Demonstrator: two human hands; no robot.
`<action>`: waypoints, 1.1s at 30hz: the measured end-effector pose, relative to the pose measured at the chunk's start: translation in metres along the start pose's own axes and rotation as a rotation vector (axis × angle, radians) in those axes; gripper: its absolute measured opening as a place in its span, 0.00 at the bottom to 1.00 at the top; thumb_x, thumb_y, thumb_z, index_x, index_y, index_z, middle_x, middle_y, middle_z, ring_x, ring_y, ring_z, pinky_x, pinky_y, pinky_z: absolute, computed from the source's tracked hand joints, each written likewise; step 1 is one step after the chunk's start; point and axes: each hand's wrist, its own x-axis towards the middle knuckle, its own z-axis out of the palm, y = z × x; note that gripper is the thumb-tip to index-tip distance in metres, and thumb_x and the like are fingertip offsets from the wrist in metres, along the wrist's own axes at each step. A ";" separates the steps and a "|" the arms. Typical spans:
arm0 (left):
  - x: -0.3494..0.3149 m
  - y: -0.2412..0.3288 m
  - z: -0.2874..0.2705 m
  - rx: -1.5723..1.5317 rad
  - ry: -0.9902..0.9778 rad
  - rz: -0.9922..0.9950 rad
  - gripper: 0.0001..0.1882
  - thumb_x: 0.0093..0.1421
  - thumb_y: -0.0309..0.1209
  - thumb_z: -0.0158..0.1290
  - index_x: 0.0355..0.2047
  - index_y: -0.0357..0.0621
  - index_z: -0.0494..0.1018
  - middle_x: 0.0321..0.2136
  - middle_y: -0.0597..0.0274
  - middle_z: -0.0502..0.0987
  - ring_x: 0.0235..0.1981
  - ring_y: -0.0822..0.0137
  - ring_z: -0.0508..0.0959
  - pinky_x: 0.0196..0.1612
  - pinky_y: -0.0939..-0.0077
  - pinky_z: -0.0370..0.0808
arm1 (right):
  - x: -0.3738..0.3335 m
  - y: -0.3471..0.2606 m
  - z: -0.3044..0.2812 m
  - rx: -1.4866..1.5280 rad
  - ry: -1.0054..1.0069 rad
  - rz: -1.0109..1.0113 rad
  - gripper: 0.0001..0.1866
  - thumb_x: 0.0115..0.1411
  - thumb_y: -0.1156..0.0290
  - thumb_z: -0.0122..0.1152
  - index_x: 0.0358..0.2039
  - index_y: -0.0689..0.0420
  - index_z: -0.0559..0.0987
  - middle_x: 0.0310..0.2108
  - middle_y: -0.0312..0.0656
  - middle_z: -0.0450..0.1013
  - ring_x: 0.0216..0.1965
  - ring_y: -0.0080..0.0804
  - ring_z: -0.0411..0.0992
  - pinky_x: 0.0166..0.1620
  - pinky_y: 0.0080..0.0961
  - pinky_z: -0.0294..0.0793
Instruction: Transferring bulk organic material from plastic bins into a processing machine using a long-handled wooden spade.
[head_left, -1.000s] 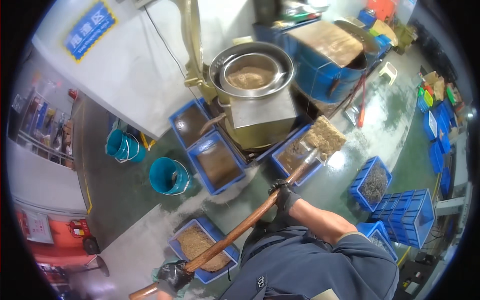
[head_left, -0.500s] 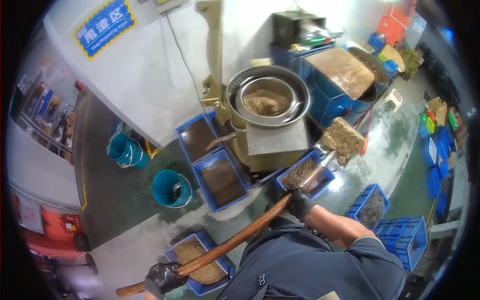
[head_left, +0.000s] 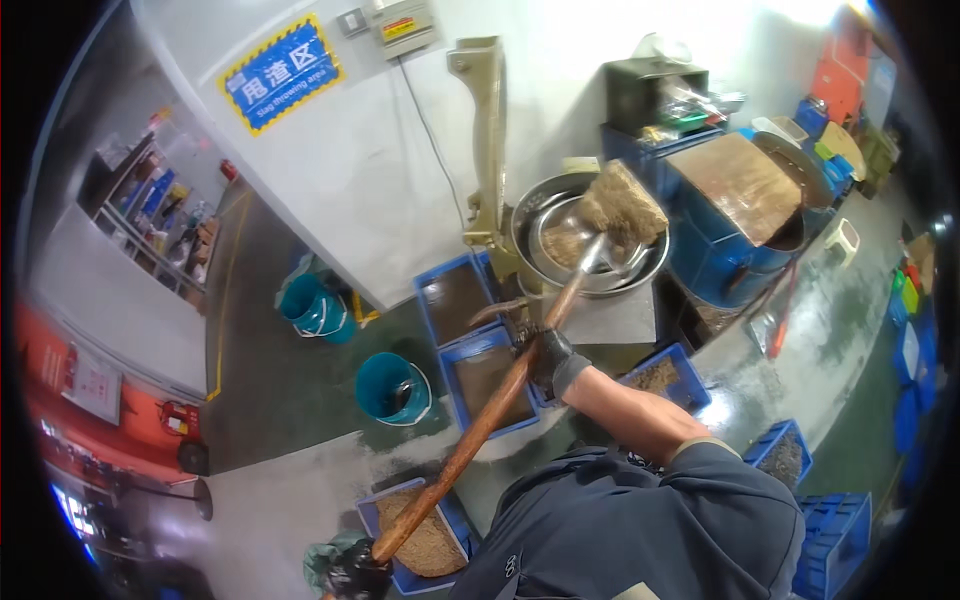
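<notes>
Both black-gloved hands grip the long wooden handle of a shovel [head_left: 478, 432]. My left hand [head_left: 358, 570] is closed round its lower end, at the lower left. Farther up, my right hand [head_left: 550, 360] is wrapped round the handle close to the metal blade. A heaped lump of tan, shaving-like material [head_left: 625, 203] rides on the blade, hiding most of it. The load is above the right part of a round steel bowl [head_left: 522, 240] on a beige machine. More tan material [head_left: 566, 243] shows inside the bowl.
Blue trays of brown liquid [head_left: 455, 300] stand left of the machine, beside teal buckets [head_left: 393, 388]. A blue crate of tan material [head_left: 425, 540] lies beneath the handle, another crate [head_left: 680, 375] right of my right hand. A blue drum [head_left: 715, 260] stands right of the bowl.
The loaded shovel blade has swung up and left, from over the crate right of the machine to above the bowl. Both hands keep their hold. The view has shifted too.
</notes>
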 end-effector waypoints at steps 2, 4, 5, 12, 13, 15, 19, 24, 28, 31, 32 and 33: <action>-0.011 -0.011 0.072 -0.881 0.421 -0.030 0.14 0.50 0.34 0.59 0.38 0.46 0.78 0.28 0.52 0.79 0.26 0.53 0.78 0.30 0.64 0.75 | 0.020 -0.009 0.003 0.143 -0.207 0.003 0.07 0.58 0.64 0.56 0.27 0.53 0.73 0.20 0.34 0.68 0.22 0.28 0.68 0.27 0.25 0.72; -0.015 0.049 0.059 0.112 0.359 0.075 0.18 0.50 0.30 0.59 0.43 0.42 0.76 0.31 0.50 0.79 0.29 0.55 0.78 0.32 0.66 0.76 | 0.044 -0.023 -0.007 0.295 -0.380 0.005 0.10 0.59 0.61 0.57 0.28 0.54 0.74 0.22 0.34 0.69 0.23 0.28 0.68 0.28 0.24 0.72; -0.020 0.059 0.081 -0.111 0.412 0.057 0.18 0.51 0.29 0.59 0.44 0.42 0.76 0.31 0.51 0.79 0.28 0.57 0.78 0.31 0.67 0.76 | 0.058 -0.023 -0.012 0.344 -0.407 0.132 0.12 0.58 0.58 0.58 0.30 0.54 0.74 0.23 0.33 0.69 0.24 0.27 0.68 0.28 0.23 0.72; 0.002 0.114 0.150 -0.317 -0.072 -0.314 0.11 0.51 0.38 0.54 0.33 0.50 0.76 0.26 0.52 0.79 0.31 0.47 0.79 0.33 0.55 0.75 | 0.153 -0.007 -0.129 0.388 -0.152 0.085 0.07 0.62 0.63 0.51 0.27 0.45 0.72 0.19 0.32 0.66 0.21 0.25 0.67 0.22 0.21 0.66; -0.002 0.112 0.155 -0.436 -0.218 -0.336 0.11 0.51 0.38 0.54 0.34 0.51 0.76 0.26 0.51 0.78 0.30 0.47 0.79 0.33 0.54 0.75 | 0.147 -0.001 -0.117 0.234 -0.064 0.105 0.07 0.61 0.63 0.53 0.25 0.45 0.72 0.17 0.31 0.66 0.19 0.25 0.66 0.23 0.21 0.67; -0.010 0.121 0.154 -0.360 -0.154 -0.350 0.11 0.51 0.38 0.54 0.34 0.51 0.76 0.26 0.51 0.78 0.30 0.47 0.79 0.33 0.54 0.75 | 0.124 0.006 -0.100 0.088 0.032 0.117 0.07 0.60 0.64 0.55 0.24 0.46 0.72 0.15 0.29 0.65 0.17 0.25 0.64 0.23 0.21 0.67; -0.031 0.089 0.187 -0.274 -0.262 -0.537 0.11 0.52 0.39 0.55 0.33 0.51 0.76 0.26 0.51 0.79 0.30 0.48 0.79 0.32 0.55 0.75 | 0.068 0.023 -0.072 0.043 0.031 0.071 0.08 0.59 0.67 0.54 0.22 0.47 0.72 0.15 0.29 0.65 0.17 0.25 0.64 0.24 0.22 0.68; -0.020 0.070 0.185 -0.300 -0.068 -0.295 0.10 0.51 0.37 0.56 0.32 0.50 0.76 0.26 0.51 0.78 0.30 0.48 0.79 0.32 0.55 0.75 | 0.084 0.026 -0.106 0.069 0.023 0.041 0.02 0.58 0.69 0.55 0.28 0.49 0.74 0.18 0.29 0.66 0.19 0.25 0.65 0.25 0.22 0.68; -0.022 0.027 0.217 -0.121 0.179 -0.248 0.10 0.51 0.35 0.56 0.33 0.48 0.76 0.26 0.51 0.78 0.30 0.47 0.79 0.33 0.55 0.75 | 0.053 0.044 -0.079 0.272 -0.228 0.034 0.08 0.58 0.69 0.55 0.38 0.53 0.75 0.21 0.30 0.67 0.22 0.24 0.67 0.28 0.23 0.71; 0.002 0.010 0.198 -0.462 -0.111 -0.068 0.11 0.52 0.36 0.56 0.33 0.46 0.75 0.27 0.49 0.78 0.31 0.47 0.79 0.34 0.56 0.75 | 0.007 0.046 -0.089 0.229 -0.351 -0.092 0.12 0.58 0.68 0.55 0.43 0.54 0.75 0.23 0.31 0.69 0.25 0.23 0.68 0.31 0.23 0.72; 0.003 0.005 0.196 -0.502 -0.157 0.051 0.11 0.53 0.37 0.55 0.33 0.45 0.75 0.28 0.49 0.78 0.31 0.47 0.79 0.35 0.56 0.75 | -0.013 0.045 -0.096 0.182 -0.455 -0.155 0.14 0.58 0.67 0.55 0.45 0.54 0.74 0.25 0.31 0.70 0.26 0.23 0.69 0.31 0.23 0.72; 0.003 -0.020 0.217 -0.699 -0.286 0.087 0.12 0.54 0.39 0.54 0.33 0.43 0.75 0.29 0.49 0.79 0.33 0.47 0.79 0.35 0.58 0.75 | -0.038 0.046 -0.092 0.110 -0.349 -0.127 0.18 0.59 0.62 0.56 0.48 0.55 0.73 0.30 0.35 0.73 0.30 0.24 0.70 0.35 0.23 0.74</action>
